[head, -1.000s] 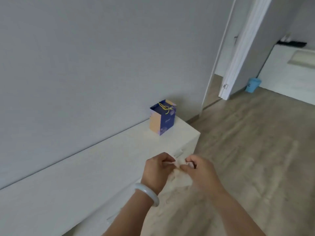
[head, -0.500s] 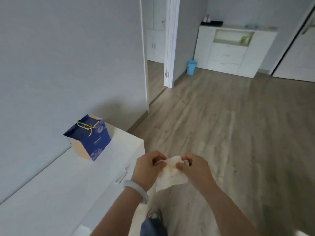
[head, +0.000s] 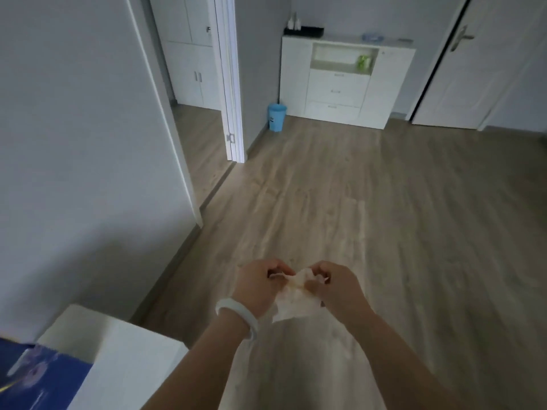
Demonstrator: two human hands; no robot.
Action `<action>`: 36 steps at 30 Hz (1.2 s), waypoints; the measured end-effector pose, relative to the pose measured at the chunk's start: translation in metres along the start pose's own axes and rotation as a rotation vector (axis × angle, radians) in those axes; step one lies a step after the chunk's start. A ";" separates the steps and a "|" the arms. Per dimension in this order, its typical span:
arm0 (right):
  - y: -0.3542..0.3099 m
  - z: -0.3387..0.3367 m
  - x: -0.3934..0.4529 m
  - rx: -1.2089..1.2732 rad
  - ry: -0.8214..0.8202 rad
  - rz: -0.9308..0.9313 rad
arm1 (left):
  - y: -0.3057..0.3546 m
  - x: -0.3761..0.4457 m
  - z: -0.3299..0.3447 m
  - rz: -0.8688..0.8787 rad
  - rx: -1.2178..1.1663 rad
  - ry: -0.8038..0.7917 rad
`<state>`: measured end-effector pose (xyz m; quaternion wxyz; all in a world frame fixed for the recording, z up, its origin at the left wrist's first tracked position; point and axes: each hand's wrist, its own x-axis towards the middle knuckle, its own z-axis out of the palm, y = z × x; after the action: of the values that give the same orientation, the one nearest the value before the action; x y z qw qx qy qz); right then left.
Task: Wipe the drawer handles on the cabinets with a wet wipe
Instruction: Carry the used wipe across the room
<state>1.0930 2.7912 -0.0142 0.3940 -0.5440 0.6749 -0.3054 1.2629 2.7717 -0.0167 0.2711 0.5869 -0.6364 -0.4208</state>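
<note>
Head view: the left hand (head: 259,287) and the right hand (head: 336,287) meet low in the middle of the frame, each with curled fingers pinching the top edge of the wet wipe (head: 296,303), which hangs crumpled between them over the wooden floor (head: 340,202). From the hands, the far cabinet (head: 346,81) stands at 12 o'clock, well apart across the floor, its three drawer handles (head: 335,91) stacked one above another, each lying with its long axis horizontal. A nearer white cabinet (head: 124,356) sits at 8 o'clock, closer to the left hand; no handle of it shows here. A blue bin (head: 276,117) stands just beside the far cabinet at its 9 o'clock. My judgement: the wipe is being spread or refolded, and no handle is within reach yet.
</note>
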 end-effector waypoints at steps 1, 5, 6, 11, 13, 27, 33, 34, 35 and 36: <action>0.002 -0.009 0.023 0.016 0.005 0.015 | 0.005 0.027 0.005 0.008 -0.012 -0.003; 0.010 -0.045 0.118 0.077 0.034 0.066 | 0.025 0.130 0.023 0.001 -0.068 -0.043; 0.013 -0.058 0.149 0.122 0.037 0.067 | 0.030 0.162 0.029 -0.002 -0.090 -0.051; 0.015 -0.117 0.292 0.358 -0.035 0.075 | 0.069 0.310 0.057 -0.083 -0.290 -0.092; 0.007 -0.138 0.343 0.424 -0.064 0.088 | 0.088 0.359 0.066 -0.155 -0.473 -0.087; -0.048 -0.173 0.734 0.609 -0.001 0.133 | 0.132 0.734 0.039 -0.342 -0.897 0.147; -0.063 -0.197 0.890 0.368 0.057 0.124 | 0.145 0.909 0.004 -0.251 -0.658 0.158; -0.056 -0.206 0.915 0.333 0.090 0.147 | 0.146 0.938 0.001 -0.253 -0.614 0.163; -0.049 -0.215 0.933 0.332 0.116 0.190 | 0.147 0.960 -0.001 -0.265 -0.577 0.160; -0.039 -0.225 0.953 0.356 0.134 0.245 | 0.147 0.985 -0.001 -0.281 -0.555 0.148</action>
<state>0.8249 1.8494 -0.0586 0.4724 -0.3585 0.6959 -0.4051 1.0258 1.8050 -0.0372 0.4059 0.6016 -0.3885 -0.5678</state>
